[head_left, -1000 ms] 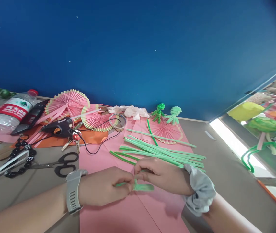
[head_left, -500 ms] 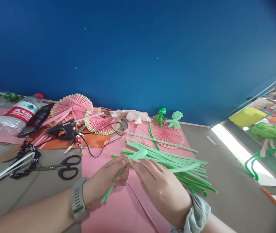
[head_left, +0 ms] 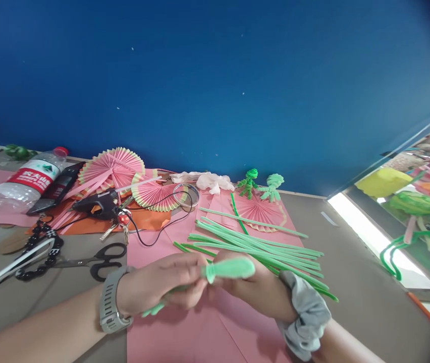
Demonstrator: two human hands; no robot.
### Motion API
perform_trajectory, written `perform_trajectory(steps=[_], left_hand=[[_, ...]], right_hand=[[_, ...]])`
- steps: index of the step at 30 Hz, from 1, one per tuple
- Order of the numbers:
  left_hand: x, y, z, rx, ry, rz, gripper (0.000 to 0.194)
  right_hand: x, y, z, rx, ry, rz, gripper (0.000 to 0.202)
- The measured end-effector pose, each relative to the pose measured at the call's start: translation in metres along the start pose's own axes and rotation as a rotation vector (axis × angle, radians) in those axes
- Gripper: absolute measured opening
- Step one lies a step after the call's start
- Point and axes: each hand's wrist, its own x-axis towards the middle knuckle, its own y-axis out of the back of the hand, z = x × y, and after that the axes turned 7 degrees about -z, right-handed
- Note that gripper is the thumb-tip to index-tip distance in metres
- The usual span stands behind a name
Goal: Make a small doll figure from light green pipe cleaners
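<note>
Light green pipe cleaners (head_left: 233,267) are bent into a loop that points right, with a strand wound around its base. My left hand (head_left: 165,282) is closed around the bundle, and its loose ends stick out below the palm. My right hand (head_left: 255,287) is closed just behind and below the loop, its fingertips meeting the left ones at the wound base. What those right fingertips pinch is mostly hidden; it appears to be the winding strand. Several loose green pipe cleaners (head_left: 260,247) lie beyond on pink paper (head_left: 184,333).
Two small green pipe cleaner figures (head_left: 260,185) stand by the blue wall (head_left: 215,91). Pleated pink paper fans (head_left: 112,169), a black glue gun (head_left: 99,203), keys (head_left: 124,222), scissors (head_left: 105,259), a beaded strap (head_left: 39,252) and a plastic bottle (head_left: 29,179) lie to the left.
The loop has swung round to point level to the right, in front of my right hand. My right hand has turned and curled beneath it; my left hand has shifted slightly left.
</note>
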Motion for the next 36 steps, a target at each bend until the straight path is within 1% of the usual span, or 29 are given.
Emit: perform_trajectory(steps=[2,4,5,7,9,12,14,16,19,21,23,26,29,31,32,34,36], left_hand=[[-0.002,0.004,0.002,0.098,0.140,-0.131,0.021],[-0.001,0.007,0.003,0.226,0.227,-0.212,0.022],[0.000,0.008,0.004,0.300,0.251,-0.229,0.023],[0.001,0.010,0.003,0.454,0.277,-0.218,0.022],[0.002,0.010,0.000,0.592,0.293,-0.158,0.022],[0.003,0.010,-0.007,0.678,0.317,-0.068,0.022],[0.004,0.010,-0.011,0.658,0.321,-0.006,0.022],[0.005,0.011,-0.014,0.605,0.285,0.077,0.021],[0.010,0.011,-0.018,0.471,0.139,0.253,0.022],[0.013,0.008,-0.022,0.322,0.041,0.377,0.023],[0.015,0.005,-0.024,0.206,-0.018,0.448,0.025],[0.015,-0.001,-0.025,0.064,-0.099,0.454,0.029],[0.014,-0.002,-0.022,-0.031,-0.161,0.355,0.031],[0.013,-0.002,-0.019,0.013,-0.159,0.285,0.030],[0.012,-0.001,-0.018,0.066,-0.150,0.274,0.030],[0.011,-0.001,-0.016,0.190,-0.114,0.314,0.031],[0.011,-0.002,-0.015,0.283,-0.092,0.403,0.031]], right_hand=[[-0.001,0.009,0.001,0.008,-0.092,-0.178,0.017],[-0.001,0.015,0.004,-0.040,-0.150,-0.274,0.015],[-0.001,0.017,0.005,-0.067,-0.163,-0.290,0.013],[0.000,0.020,0.006,-0.104,-0.186,-0.284,0.013],[0.001,0.020,0.004,-0.128,-0.217,-0.265,0.013],[0.002,0.018,-0.001,-0.201,-0.257,-0.211,0.013],[0.001,0.016,-0.007,-0.276,-0.261,-0.147,0.014],[0.000,0.014,-0.011,-0.376,-0.251,-0.072,0.013],[-0.001,0.006,-0.013,-0.543,-0.219,0.048,0.012],[-0.001,-0.001,-0.010,-0.620,-0.177,0.126,0.014],[-0.001,-0.009,-0.006,-0.679,-0.119,0.183,0.014],[-0.002,-0.015,-0.002,-0.707,-0.016,0.252,0.015],[-0.004,-0.014,-0.003,-0.664,0.053,0.284,0.015],[-0.005,-0.011,-0.005,-0.649,0.074,0.273,0.014],[-0.006,-0.010,-0.006,-0.646,0.080,0.263,0.014],[-0.005,-0.010,-0.007,-0.647,0.094,0.245,0.014],[-0.004,-0.010,-0.007,-0.655,0.104,0.234,0.014]])
